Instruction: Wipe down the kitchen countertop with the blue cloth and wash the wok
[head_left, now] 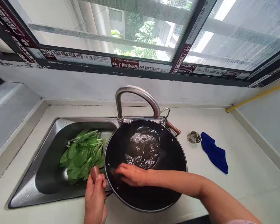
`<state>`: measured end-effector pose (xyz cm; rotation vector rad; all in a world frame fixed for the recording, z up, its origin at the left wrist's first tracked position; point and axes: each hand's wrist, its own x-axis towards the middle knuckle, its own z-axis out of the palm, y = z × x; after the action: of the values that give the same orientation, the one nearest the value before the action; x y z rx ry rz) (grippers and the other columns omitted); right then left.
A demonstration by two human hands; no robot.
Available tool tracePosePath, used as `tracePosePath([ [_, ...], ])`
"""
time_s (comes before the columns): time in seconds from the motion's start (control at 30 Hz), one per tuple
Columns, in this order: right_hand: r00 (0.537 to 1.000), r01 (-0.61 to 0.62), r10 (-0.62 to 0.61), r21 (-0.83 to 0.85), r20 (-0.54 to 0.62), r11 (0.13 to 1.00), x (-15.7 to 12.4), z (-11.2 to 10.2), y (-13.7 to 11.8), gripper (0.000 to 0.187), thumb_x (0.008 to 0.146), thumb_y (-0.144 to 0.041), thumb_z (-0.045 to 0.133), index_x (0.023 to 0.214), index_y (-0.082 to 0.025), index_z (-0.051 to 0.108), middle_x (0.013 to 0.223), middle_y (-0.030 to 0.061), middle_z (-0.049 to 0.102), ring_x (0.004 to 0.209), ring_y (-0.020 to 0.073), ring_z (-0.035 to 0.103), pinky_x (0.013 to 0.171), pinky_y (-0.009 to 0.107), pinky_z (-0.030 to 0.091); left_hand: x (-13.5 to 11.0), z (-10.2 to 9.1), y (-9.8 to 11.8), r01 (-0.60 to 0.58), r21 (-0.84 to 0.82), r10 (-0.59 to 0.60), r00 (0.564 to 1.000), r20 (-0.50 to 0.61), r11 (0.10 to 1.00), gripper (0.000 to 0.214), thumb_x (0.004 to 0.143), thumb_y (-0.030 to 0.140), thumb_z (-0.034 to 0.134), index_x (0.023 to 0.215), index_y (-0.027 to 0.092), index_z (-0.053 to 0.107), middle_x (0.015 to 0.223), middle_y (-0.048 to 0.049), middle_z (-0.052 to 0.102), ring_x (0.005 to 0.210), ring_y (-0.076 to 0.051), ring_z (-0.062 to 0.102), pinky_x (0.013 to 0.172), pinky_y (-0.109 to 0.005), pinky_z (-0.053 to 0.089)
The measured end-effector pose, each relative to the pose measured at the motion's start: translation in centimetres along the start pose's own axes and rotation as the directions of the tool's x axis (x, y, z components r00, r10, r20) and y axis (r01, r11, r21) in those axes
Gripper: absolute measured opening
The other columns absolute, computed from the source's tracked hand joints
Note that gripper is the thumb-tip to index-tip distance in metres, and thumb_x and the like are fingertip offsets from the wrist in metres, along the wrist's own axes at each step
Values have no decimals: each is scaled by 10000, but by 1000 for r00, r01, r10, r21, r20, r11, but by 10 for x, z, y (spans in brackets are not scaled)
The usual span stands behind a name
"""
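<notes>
Since its near-left brown handle [95, 173] is wrapped in the left hand [94, 195], the black wok [168, 183] is likely being kept steady, maybe tipped too: the water [143, 147] inside pools toward the wok's far side, which suggests a slight lean away from the person. Right hand [132, 175] reaches across the wok's bowl to the inner wall on its left, fingers bunched and blurred; can't tell if they pinch anything or just press the metal. The left grip sits right across from that contact, probably so the wok doesn't slide under the push. Second handle [174, 128] sticks out at the wok's far right. Faucet [135, 90] arches behind the wok, spout end by its far rim, handy for water; no flow visible. Sink [23, 189] shows left of the wok, its right part hidden underneath. Leafy greens [80, 155] lie in it, left of the wok, seemingly out of the way. Metal strainer [194, 137] and blue cloth [214, 153] sit on the tabletop [249, 165], right of the wok, apart from the splash presumably.
</notes>
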<state>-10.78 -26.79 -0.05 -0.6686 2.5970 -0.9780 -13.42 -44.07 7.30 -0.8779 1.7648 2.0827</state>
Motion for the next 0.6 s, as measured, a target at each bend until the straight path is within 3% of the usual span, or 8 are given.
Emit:
tracePosePath([
  [0.1,955,-286,265,-177,-131,942,64,-14,28,371,988,-183,477,1355,-226,450,1247,76,574,1079,180,607,922,296,520,1,-3,-4,-24,58,24,1000,-6,998,797,563,603,820,1234,226,616,686,63,531,606,-76,424,550,-212,318],
  [0.2,883,-463,423,-220,-204,859,79,-32,64,431,1002,-164,399,1430,-217,399,1259,126,563,1069,233,615,871,365,543,1,-5,-6,-37,69,36,999,8,997,799,635,566,799,1337,257,577,694,60,518,611,-69,427,553,-199,314],
  [0.3,827,-563,529,-265,-192,783,52,-40,89,474,991,-138,383,1449,-257,397,1300,143,564,1111,270,619,849,394,557,5,-6,-9,-59,38,58,998,20,998,767,636,524,806,1316,243,587,710,63,518,612,-60,422,574,-191,340],
  [0.43,794,-592,601,-344,-94,729,5,-50,92,417,957,-100,406,1342,-223,508,1227,161,620,1005,276,681,799,416,571,12,-7,-13,-86,24,85,996,28,996,719,590,542,814,1205,222,624,704,66,525,603,-63,421,576,-203,351],
  [0.53,820,-526,572,-392,0,755,-33,-57,76,316,968,-186,466,1273,-207,546,1142,144,642,943,271,697,778,413,568,9,-5,-8,-56,36,55,998,43,998,737,566,586,804,1181,227,615,670,74,498,583,-70,402,530,-212,295],
  [0.6,877,-409,473,-386,86,827,-61,-52,62,366,956,-259,535,1320,-237,502,1213,122,608,999,249,679,806,378,559,5,-2,-3,-41,18,40,998,49,999,758,530,591,818,1158,221,607,665,78,491,575,-70,388,518,-216,275],
])
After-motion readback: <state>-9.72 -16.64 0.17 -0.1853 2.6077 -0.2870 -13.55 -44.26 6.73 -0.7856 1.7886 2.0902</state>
